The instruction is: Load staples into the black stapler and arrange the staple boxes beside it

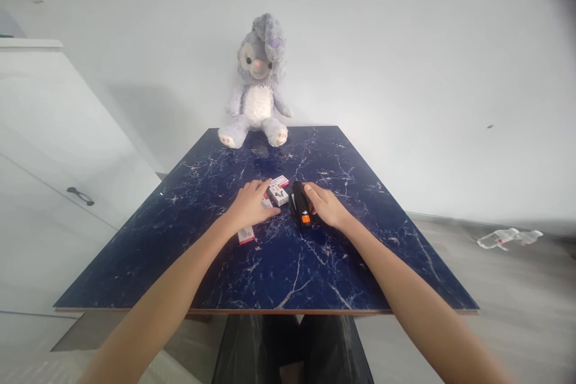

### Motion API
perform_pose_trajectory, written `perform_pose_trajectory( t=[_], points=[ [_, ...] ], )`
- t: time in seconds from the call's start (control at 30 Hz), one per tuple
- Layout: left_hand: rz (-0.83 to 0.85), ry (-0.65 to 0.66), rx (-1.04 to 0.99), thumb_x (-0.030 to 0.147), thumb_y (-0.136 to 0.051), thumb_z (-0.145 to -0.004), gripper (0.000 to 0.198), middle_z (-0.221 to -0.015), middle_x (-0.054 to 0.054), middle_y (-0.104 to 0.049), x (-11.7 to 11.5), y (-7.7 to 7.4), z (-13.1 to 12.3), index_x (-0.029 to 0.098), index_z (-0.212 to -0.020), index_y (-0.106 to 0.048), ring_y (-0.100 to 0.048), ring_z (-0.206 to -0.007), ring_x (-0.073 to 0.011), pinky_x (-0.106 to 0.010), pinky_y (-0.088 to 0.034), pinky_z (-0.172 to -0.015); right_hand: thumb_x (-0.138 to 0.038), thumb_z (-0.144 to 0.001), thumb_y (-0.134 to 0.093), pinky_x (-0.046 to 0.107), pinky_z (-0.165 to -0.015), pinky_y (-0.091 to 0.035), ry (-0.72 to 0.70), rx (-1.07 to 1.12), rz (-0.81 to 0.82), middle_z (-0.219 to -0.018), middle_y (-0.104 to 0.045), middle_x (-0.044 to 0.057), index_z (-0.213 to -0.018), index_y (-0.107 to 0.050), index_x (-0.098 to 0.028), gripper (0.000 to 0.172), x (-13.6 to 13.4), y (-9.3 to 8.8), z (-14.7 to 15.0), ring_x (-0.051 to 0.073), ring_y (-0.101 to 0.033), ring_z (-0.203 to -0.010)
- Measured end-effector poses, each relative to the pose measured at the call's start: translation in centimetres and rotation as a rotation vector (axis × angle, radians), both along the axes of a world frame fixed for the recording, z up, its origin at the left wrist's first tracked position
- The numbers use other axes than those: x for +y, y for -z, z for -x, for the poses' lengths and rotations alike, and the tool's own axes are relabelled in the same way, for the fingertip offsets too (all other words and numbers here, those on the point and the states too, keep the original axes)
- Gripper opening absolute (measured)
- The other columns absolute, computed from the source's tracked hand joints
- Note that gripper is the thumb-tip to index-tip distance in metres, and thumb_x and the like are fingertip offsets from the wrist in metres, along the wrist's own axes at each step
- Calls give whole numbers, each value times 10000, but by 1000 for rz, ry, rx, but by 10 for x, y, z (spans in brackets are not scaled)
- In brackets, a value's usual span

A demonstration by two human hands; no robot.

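On the dark blue marbled table, my left hand (252,205) is at a small white box (279,195), thumb and fingers apart on its left side. Another red-and-white box (279,181) lies just behind it, and part of a further one shows under my left fingers. Nearer the front edge, beside my left wrist, is a red-and-white box (246,234). My right hand (323,203) grips the right side of a black stapler (300,205) with an orange patch at its near end. The fingers under that hand are partly hidden.
A grey plush rabbit (258,87) sits at the back of the table (288,276) against the wall. To the left stands a white cabinet (54,150) with a dark handle. Clear plastic bottles (508,238) lie on the floor at the right.
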State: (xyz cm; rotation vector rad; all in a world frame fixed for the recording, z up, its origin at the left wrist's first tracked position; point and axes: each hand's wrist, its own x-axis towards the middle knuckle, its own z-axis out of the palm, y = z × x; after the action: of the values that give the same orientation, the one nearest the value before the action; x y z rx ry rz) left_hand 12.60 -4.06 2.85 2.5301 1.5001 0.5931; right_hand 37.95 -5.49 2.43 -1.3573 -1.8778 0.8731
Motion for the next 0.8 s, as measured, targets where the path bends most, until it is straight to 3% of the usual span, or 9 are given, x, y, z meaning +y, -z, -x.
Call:
perform_pose_trajectory(
  t=[0.1,0.2,0.33,0.43,0.53,0.6,0.67,0.8],
  points=[
    [92,-18,47,575,-736,-739,897,-1331,-179,-583,-1,-14,15,226,-1495,-401,-573,-1201,-358,-407,-456,-933,-625,-1014,-256,313,-706,-520,0,7,12,-762,-691,16,-1177,-634,-245,560,-1,-1,0,192,-663,-680],
    [253,87,78,597,-791,-650,902,-1230,-126,-658,-8,-32,27,287,-1434,-471,-661,-1040,-323,-344,-496,-774,-614,-1018,-257,306,-711,-519,-8,9,8,-774,-688,12,-1180,-628,-249,546,-2,-3,0,185,-661,-676],
    [453,289,18,588,-812,-640,682,-1125,-54,-691,-24,-39,12,313,-1224,-591,-693,-826,-235,-317,-510,-670,-593,-1025,-261,303,-724,-514,-11,-1,-16,-735,-665,4,-1166,-630,-246,526,-3,-5,1,180,-649,-666],
    [268,333,-33,518,-769,-744,389,-1123,-50,-662,-35,-29,-16,269,-1006,-624,-658,-974,-252,-359,-517,-803,-594,-1024,-265,305,-734,-513,-10,-1,-23,-734,-662,5,-1156,-635,-242,528,-3,-5,1,183,-649,-682],
    [122,359,-36,518,-729,-793,338,-1165,-69,-625,-38,-28,-32,247,-962,-620,-594,-1111,-277,-394,-489,-911,-593,-1025,-264,308,-746,-513,-6,1,-22,-775,-679,12,-1163,-635,-242,529,-3,-4,1,185,-655,-709],
    [92,303,-10,569,-693,-802,367,-1135,-74,-621,-35,-37,-23,243,-955,-620,-596,-1074,-279,-386,-493,-861,-589,-1026,-262,311,-749,-513,-6,-3,-18,-766,-679,11,-1168,-635,-244,528,-3,-4,1,185,-653,-702],
    [138,203,54,625,-674,-779,415,-1028,-64,-630,-29,-47,-3,241,-925,-613,-620,-916,-257,-353,-482,-726,-591,-1026,-260,310,-747,-511,-10,-11,-17,-749,-676,9,-1163,-637,-246,529,-2,-3,0,186,-649,-699],
    [453,117,261,639,-810,-552,563,-939,-30,-624,-18,-57,41,261,-919,-612,-588,-673,-200,-294,-397,-537,-594,-1024,-256,298,-721,-504,-8,-22,-17,-753,-678,10,-1126,-646,-249,530,-2,-5,0,183,-640,-693]
  ],
)
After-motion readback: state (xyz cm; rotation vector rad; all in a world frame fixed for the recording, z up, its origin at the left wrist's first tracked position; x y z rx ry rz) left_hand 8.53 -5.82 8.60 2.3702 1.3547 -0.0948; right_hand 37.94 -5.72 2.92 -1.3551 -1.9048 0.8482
